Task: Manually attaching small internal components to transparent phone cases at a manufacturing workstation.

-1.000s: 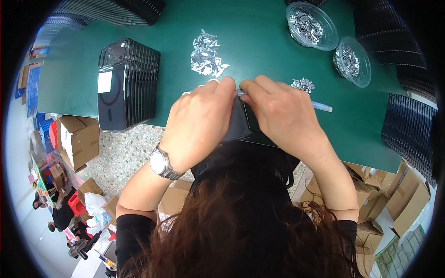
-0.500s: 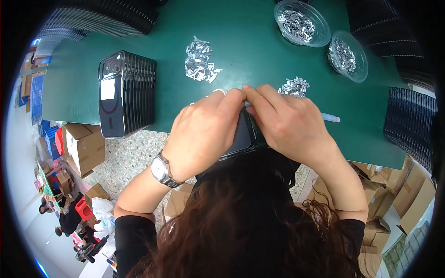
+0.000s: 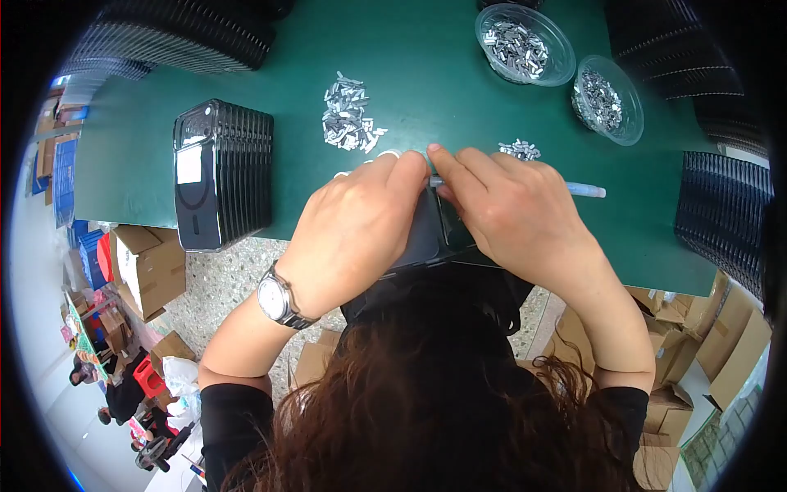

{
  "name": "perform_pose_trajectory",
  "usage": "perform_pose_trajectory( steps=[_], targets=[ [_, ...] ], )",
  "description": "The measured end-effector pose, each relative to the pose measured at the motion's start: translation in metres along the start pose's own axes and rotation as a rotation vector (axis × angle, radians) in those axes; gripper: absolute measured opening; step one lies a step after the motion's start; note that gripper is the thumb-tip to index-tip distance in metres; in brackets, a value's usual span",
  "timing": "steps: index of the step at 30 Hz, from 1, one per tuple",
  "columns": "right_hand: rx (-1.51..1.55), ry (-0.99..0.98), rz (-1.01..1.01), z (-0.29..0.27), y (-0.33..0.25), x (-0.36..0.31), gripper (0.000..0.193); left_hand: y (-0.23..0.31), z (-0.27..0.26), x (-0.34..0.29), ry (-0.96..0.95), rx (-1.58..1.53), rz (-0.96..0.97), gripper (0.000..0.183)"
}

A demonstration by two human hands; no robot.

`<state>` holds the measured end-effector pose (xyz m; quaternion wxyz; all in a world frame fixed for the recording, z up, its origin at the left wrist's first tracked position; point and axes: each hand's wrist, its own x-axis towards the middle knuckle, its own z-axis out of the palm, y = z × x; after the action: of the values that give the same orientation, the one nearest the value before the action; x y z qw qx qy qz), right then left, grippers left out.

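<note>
At the table's near edge my left hand (image 3: 357, 217) is closed around a dark phone case (image 3: 423, 231), which is partly hidden under both hands. My right hand (image 3: 518, 209) has its fingers bent over the same case, its fingertips close to the left ones. Out of the right side of that hand sticks the pale end of a slim pen-like stick (image 3: 587, 190); a grey bit of it also shows between the fingers. Just beyond the hands lie two heaps of small silver-grey pieces, a larger heap (image 3: 350, 115) and a smaller heap (image 3: 520, 150). Whatever the fingertips pinch is hidden.
On the green table (image 3: 393, 49) a stack of phone cases (image 3: 221, 176) stands at left, with more black stacks (image 3: 176, 33) behind and another stack (image 3: 725, 213) at right. Two clear bowls, one larger (image 3: 557, 53) and one smaller (image 3: 630, 111), hold silver pieces. Cardboard boxes (image 3: 147, 262) sit below.
Both hands stay at the case with only small finger shifts. The stick's pale end has moved slightly up. The smaller heap shows less beyond the right hand, and the whole view has shifted slightly.
</note>
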<state>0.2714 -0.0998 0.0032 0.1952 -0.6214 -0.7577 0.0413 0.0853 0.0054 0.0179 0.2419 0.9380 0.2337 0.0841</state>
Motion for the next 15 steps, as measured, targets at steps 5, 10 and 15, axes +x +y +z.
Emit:
perform_pose_trajectory(
  steps=[5,10,15],
  targets=[
    [0.068,-0.020,0.177,0.004,-0.005,0.001,0.020,0.005,0.010,0.006,0.052,0.064,-0.047,0.009],
    [0.102,0.091,0.176,0.008,-0.005,0.009,0.007,0.007,0.006,0.008,0.148,0.056,-0.075,0.008],
    [0.006,0.406,-0.090,0.003,0.012,0.007,0.021,0.002,-0.039,0.007,0.000,-0.212,-0.006,0.021]
  ],
)
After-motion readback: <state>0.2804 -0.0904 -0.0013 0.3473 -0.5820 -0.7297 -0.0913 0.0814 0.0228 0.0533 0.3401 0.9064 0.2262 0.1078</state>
